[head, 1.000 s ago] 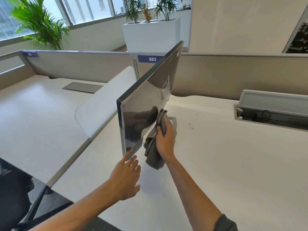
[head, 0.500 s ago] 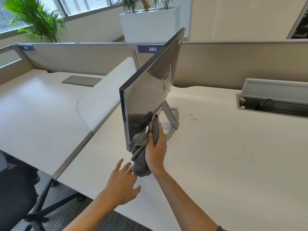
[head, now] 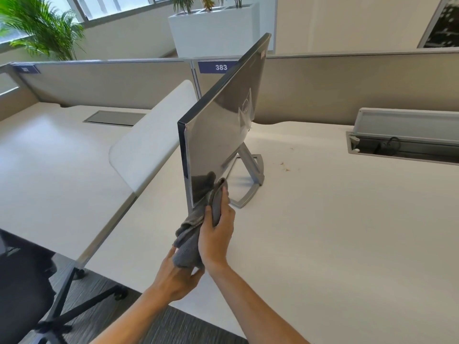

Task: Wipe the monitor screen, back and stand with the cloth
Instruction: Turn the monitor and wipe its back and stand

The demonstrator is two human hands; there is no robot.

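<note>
Your right hand [head: 216, 230] has slid the cloth [head: 196, 227] down the monitor [head: 221, 135] back to its lower near corner, at about 12 o'clock from your wrists. Your left hand [head: 177, 276] has come up under the cloth's hanging end, fingers curled on it. The right fingers clamp the cloth, so this pass looks finished; the stand [head: 250, 175], at 1 o'clock, likely remains.

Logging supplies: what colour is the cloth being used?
Grey, plain, no pattern: the cloth shows best in the head view, gripped by the right hand.

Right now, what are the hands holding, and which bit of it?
Both hold the cloth. The right hand grips its upper part against the monitor; the left hand holds the hanging lower end.
</note>
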